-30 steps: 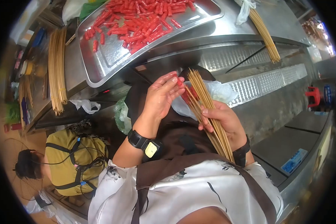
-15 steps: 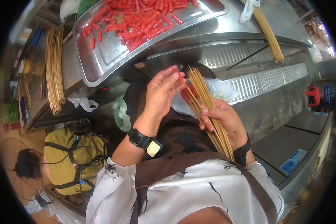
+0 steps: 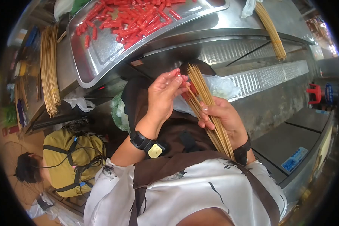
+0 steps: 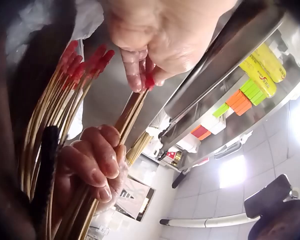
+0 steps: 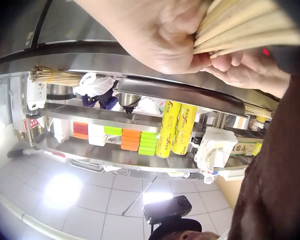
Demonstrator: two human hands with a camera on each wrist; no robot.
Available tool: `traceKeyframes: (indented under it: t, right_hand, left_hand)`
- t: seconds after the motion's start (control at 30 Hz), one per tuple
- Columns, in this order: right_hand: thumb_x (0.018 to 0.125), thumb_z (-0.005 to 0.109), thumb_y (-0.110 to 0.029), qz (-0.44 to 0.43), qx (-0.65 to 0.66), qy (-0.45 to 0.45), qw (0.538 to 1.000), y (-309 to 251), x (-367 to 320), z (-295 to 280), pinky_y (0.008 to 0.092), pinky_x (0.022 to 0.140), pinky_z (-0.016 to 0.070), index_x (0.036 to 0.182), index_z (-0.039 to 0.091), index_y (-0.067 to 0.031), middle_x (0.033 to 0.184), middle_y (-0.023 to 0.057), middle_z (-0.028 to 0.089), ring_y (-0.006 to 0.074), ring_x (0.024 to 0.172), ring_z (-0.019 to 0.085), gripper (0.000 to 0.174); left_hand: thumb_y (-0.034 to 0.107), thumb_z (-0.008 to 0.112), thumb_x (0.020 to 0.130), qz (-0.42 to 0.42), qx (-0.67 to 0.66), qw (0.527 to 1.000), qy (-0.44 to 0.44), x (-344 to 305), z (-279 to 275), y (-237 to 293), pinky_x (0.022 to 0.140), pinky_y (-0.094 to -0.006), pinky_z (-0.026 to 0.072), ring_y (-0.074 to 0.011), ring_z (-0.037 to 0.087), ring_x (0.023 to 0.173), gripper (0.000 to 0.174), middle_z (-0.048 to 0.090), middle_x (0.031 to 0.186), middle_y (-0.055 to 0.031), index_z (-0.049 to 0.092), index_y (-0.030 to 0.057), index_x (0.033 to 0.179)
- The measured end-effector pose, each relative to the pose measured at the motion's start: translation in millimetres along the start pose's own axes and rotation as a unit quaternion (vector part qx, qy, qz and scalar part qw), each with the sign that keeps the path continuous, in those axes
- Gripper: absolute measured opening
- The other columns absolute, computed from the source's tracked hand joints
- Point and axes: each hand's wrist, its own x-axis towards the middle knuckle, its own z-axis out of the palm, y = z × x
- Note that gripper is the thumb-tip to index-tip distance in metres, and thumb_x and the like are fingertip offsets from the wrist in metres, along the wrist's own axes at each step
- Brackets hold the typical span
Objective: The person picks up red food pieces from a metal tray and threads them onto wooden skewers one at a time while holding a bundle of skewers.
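Pinching a red piece (image 3: 178, 74) with my left grip (image 3: 162, 98), right grip (image 3: 223, 120) clutching the skewer bundle (image 3: 200, 90); print on the yellow rolls (image 5: 176, 129) seems unreadable

place: commercial food-prep kitchen | evidence: stainless counter (image 3: 233, 22), steel tray (image 3: 101, 56) of red sausage pieces (image 3: 139, 20) beyond left hand (image 3: 164, 96), bamboo skewer bundle (image 3: 49, 71)
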Motion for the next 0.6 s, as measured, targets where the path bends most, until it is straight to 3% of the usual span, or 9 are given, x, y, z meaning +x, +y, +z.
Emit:
traceKeyframes:
  t: [0.47,0.6]
  right_hand:
    - [0.084,0.056,-0.008,0.004,-0.01,0.006,1.0,0,1,-1,0.0277,0.062,0.0474,0.095,0.053,-0.0015,0.064,0.005,0.053,0.0111,0.043,0.046,0.013]
    - [0.084,0.055,-0.008,0.004,-0.007,0.01,1.0,3,1,-3,0.028,0.062,0.0473,0.095,0.053,-0.0014,0.063,0.005,0.053,0.0112,0.043,0.045,0.013]
  left_hand:
    - [0.007,0.057,0.092,0.026,0.012,0.999,-0.019,-8,2,-9,0.077,-0.0324,0.0528,-0.0187,0.064,0.087,0.021,0.064,0.099,-0.0115,0.056,0.0023,0.112]
    - [0.005,0.059,0.09,0.033,0.013,0.999,-0.016,-10,3,-11,0.074,-0.0293,0.0542,-0.0184,0.064,0.086,0.022,0.064,0.098,-0.0129,0.056,-0.0006,0.111]
